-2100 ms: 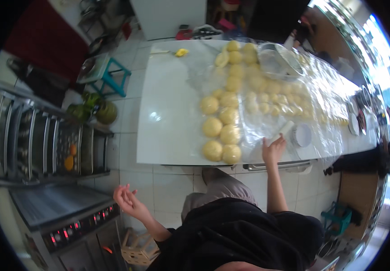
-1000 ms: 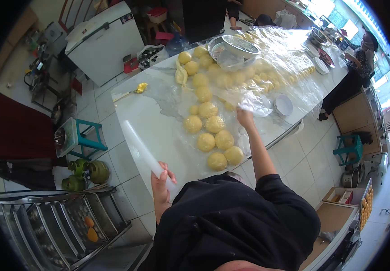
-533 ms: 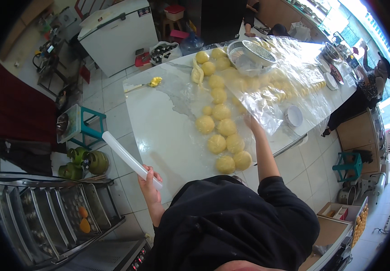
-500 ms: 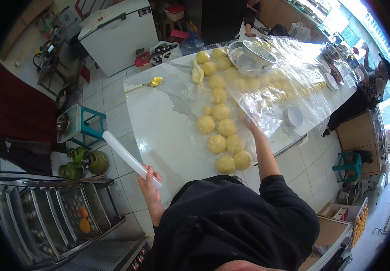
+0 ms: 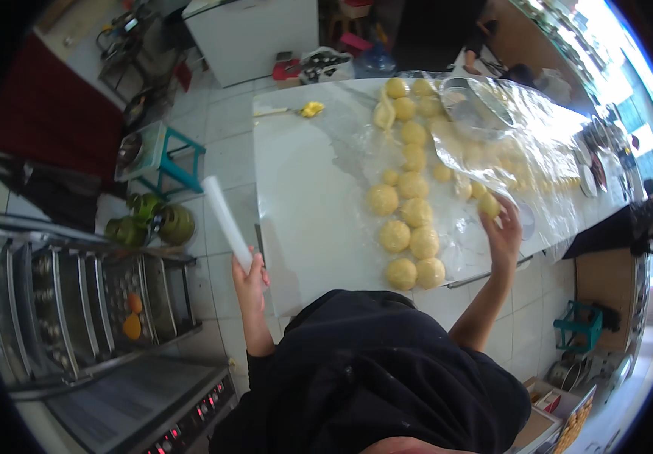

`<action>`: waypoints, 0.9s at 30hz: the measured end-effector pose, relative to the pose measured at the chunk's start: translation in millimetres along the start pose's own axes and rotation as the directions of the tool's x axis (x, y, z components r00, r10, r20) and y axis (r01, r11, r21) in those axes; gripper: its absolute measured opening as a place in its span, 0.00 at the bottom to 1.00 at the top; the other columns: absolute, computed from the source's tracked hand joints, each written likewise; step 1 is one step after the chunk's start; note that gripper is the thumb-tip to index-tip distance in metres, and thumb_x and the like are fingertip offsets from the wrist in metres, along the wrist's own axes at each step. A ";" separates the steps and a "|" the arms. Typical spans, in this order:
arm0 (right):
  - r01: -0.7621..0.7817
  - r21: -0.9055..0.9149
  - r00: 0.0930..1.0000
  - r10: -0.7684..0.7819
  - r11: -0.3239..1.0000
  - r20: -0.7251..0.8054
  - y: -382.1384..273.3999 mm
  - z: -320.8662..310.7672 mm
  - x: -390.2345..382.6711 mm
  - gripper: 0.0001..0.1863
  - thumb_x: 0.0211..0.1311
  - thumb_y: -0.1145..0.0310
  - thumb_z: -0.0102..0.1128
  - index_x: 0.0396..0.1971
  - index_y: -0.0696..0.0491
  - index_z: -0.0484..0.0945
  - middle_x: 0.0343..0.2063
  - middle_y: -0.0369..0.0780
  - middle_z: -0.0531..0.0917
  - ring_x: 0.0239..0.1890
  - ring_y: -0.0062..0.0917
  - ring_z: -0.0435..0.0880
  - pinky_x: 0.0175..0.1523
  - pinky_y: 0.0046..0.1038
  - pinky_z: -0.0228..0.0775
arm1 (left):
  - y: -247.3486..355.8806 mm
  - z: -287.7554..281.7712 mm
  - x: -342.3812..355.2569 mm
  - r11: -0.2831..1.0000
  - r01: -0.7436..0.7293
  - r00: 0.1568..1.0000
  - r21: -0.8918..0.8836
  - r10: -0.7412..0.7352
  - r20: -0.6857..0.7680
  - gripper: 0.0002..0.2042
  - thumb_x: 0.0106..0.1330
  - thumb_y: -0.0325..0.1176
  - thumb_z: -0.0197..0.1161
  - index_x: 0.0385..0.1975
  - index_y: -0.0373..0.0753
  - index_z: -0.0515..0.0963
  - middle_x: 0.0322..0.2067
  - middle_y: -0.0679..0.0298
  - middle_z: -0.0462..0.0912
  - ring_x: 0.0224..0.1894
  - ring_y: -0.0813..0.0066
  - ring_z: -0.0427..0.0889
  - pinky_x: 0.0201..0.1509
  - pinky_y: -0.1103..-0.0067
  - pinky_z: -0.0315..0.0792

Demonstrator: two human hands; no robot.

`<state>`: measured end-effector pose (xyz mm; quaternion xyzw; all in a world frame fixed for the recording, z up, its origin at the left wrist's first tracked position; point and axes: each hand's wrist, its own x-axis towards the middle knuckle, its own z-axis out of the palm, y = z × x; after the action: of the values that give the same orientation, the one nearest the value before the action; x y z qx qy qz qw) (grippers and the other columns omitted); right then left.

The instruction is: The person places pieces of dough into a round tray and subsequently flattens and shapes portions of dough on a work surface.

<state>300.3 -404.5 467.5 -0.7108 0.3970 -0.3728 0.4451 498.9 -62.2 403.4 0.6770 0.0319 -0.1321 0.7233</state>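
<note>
My left hand (image 5: 250, 278) is wrapped round the lower end of a white rolling pin (image 5: 225, 221), which points up and away beside the table's left edge. At the table's right side my right hand (image 5: 505, 231) pinches a small yellow dough ball (image 5: 488, 205) between thumb and fingers. Close to it, a few smaller dough pieces (image 5: 442, 172) lie at the edge of a clear plastic sheet (image 5: 527, 155). Large round dough balls (image 5: 394, 236) stand in two uneven rows down the middle of the table, with an elongated dough piece (image 5: 384, 113) at the far end.
On the white table (image 5: 303, 197) lies a spatula with yellow paste (image 5: 312, 110), far left. A round metal pan (image 5: 478, 110) rests on the plastic at the back. A teal stool (image 5: 181, 161), green gas cylinders (image 5: 171, 225) and a tray rack (image 5: 88, 306) stand left; people are farther off.
My right hand has come out from under the plastic's edge and now holds a small dough ball. The plastic is folded back, baring smaller dough pieces. The rolling pin is held more upright.
</note>
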 end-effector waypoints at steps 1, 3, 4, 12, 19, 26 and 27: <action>0.051 0.073 0.971 -0.066 0.996 0.228 -8.2 19.1 -8.1 0.20 0.41 0.81 0.58 0.40 0.55 0.71 0.44 0.39 0.69 0.39 0.22 0.73 0.41 0.23 0.71 | -0.6 -2.3 2.1 1.000 0.006 1.000 0.004 -0.005 -0.026 0.08 0.58 0.32 0.53 0.34 0.38 0.65 0.21 0.68 0.66 0.14 0.84 0.65 0.15 0.87 0.59; 0.079 0.086 0.746 -0.116 0.993 0.655 -31.0 70.9 -28.3 0.21 0.42 0.80 0.59 0.41 0.55 0.71 0.40 0.37 0.73 0.40 0.21 0.73 0.43 0.23 0.70 | -3.0 -3.8 5.6 0.966 0.029 0.999 0.259 -0.016 -0.052 0.09 0.59 0.35 0.51 0.35 0.38 0.68 0.19 0.68 0.66 0.13 0.88 0.64 0.13 0.89 0.56; 0.040 0.107 0.634 -0.108 0.993 0.766 -38.0 102.3 -43.9 0.21 0.43 0.79 0.58 0.42 0.55 0.70 0.37 0.37 0.75 0.40 0.20 0.72 0.42 0.23 0.70 | -4.0 -1.4 7.2 0.965 0.040 0.997 0.259 -0.023 -0.069 0.09 0.59 0.35 0.51 0.35 0.38 0.68 0.19 0.68 0.66 0.13 0.88 0.64 0.13 0.89 0.56; 0.521 0.068 0.476 -0.355 0.851 0.805 -5.1 204.7 -103.0 0.39 0.29 0.63 0.69 0.50 0.47 0.63 0.50 0.39 0.65 0.54 0.36 0.58 0.58 0.37 0.50 | -21.2 0.3 5.6 0.387 -0.377 0.900 0.841 0.369 0.234 0.14 0.50 0.32 0.59 0.39 0.41 0.72 0.30 0.63 0.76 0.35 0.71 0.74 0.42 0.72 0.62; 0.838 -0.111 0.319 -0.315 0.534 0.894 53.2 189.1 -103.2 0.37 0.38 0.53 0.62 0.52 0.44 0.60 0.41 0.36 0.67 0.45 0.25 0.65 0.50 0.34 0.51 | -49.7 -13.0 -11.8 0.119 -0.673 0.728 0.730 0.281 0.625 0.20 0.51 0.33 0.57 0.47 0.45 0.68 0.42 0.65 0.73 0.49 0.73 0.68 0.59 0.63 0.47; 0.791 -0.334 0.565 -0.404 0.512 0.720 16.2 243.6 -69.9 0.34 0.51 0.49 0.48 0.53 0.55 0.56 0.49 0.39 0.63 0.53 0.29 0.58 0.54 0.38 0.48 | -36.9 18.0 55.1 -0.060 -0.493 0.839 0.868 0.232 0.493 0.29 0.59 0.45 0.42 0.59 0.43 0.46 0.61 0.65 0.45 0.63 0.67 0.41 0.60 0.55 0.30; 0.778 -0.341 0.584 -0.407 0.528 0.702 13.4 249.5 -66.1 0.33 0.53 0.49 0.44 0.54 0.55 0.55 0.52 0.40 0.61 0.56 0.29 0.55 0.55 0.40 0.45 | -38.9 19.2 67.6 -0.071 -0.468 0.831 0.881 0.303 0.467 0.29 0.59 0.45 0.43 0.59 0.43 0.47 0.60 0.64 0.47 0.63 0.66 0.42 0.60 0.55 0.30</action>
<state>490.8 -265.1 362.1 -0.9816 0.0709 -0.1366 0.1134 552.3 -93.0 352.0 0.9483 -0.3042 0.0529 0.0737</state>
